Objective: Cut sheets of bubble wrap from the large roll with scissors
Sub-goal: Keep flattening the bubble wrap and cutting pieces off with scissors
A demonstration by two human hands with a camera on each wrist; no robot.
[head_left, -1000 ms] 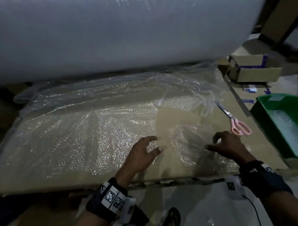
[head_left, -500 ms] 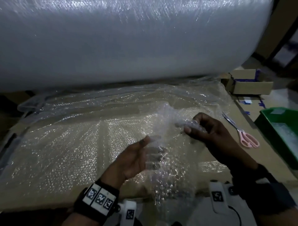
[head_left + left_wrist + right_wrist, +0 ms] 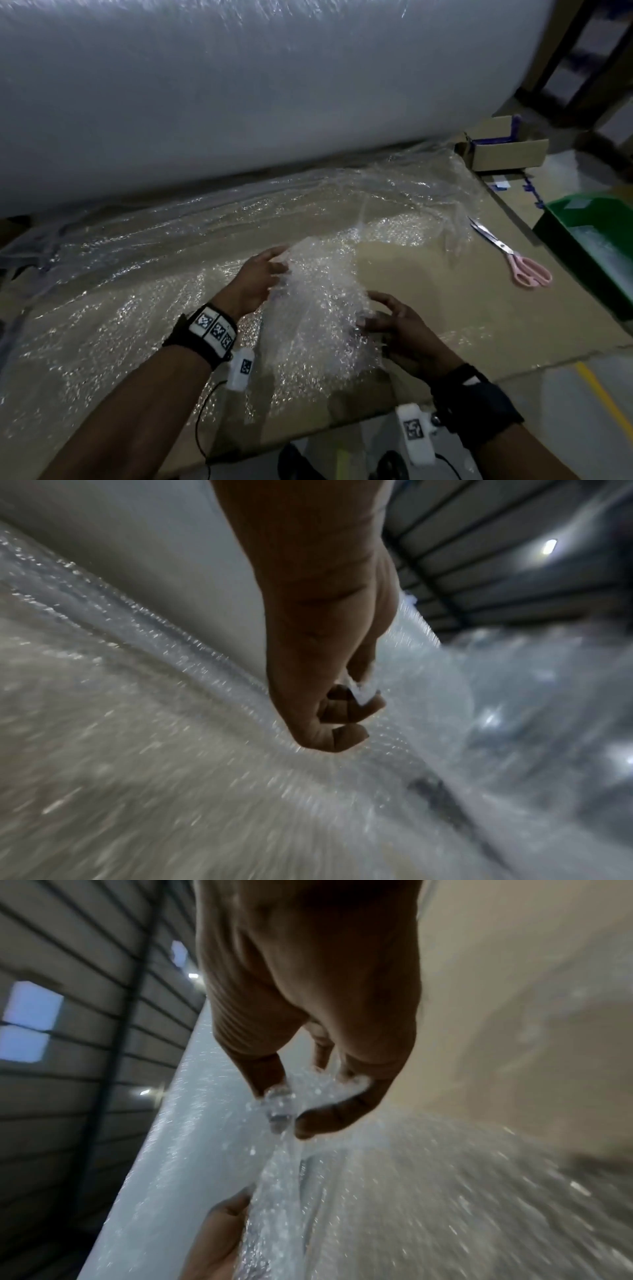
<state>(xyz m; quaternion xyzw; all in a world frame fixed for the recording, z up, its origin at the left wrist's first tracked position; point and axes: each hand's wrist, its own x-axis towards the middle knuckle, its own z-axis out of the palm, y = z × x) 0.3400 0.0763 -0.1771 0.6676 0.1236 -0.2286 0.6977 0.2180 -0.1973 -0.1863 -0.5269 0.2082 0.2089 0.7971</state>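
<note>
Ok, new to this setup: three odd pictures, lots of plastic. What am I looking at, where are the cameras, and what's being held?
No machine here: a person works bare-handed, with one camera on the head and one on each wrist. The head view looks down at a cardboard-covered surface with bubble wrap spread below the large roll. The left hand and right hand both pinch a cut sheet lifted between them; each wrist view shows its own fingers closed on it. Pink-handled scissors lie unused to the right, near a green bin and a cardboard box.
</note>
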